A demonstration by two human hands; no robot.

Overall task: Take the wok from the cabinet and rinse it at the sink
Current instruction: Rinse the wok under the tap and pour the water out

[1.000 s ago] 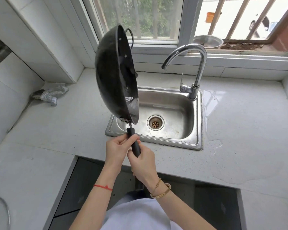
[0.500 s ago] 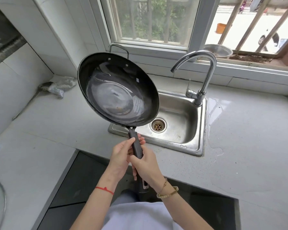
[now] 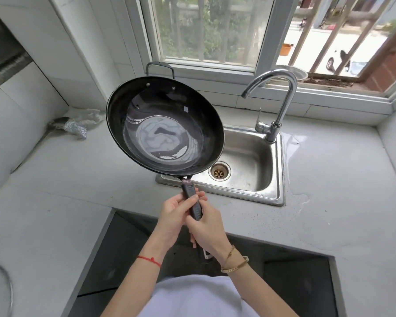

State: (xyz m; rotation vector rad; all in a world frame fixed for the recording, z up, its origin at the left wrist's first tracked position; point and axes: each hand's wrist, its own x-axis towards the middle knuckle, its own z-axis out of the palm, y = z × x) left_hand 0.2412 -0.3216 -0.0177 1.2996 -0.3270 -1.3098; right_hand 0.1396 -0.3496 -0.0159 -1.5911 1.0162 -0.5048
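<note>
A black wok [image 3: 165, 126] is held up over the left edge of the sink [image 3: 247, 165], its wet bowl facing the viewer. Rinsing looks under way or nearly done; next, tip it over the drain. Both hands wrap its handle: left hand [image 3: 174, 213] ahead, right hand [image 3: 207, 229] just behind.

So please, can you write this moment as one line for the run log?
wok: held above sink edge, inside up | both hands: grip on handle | tap: off
</note>
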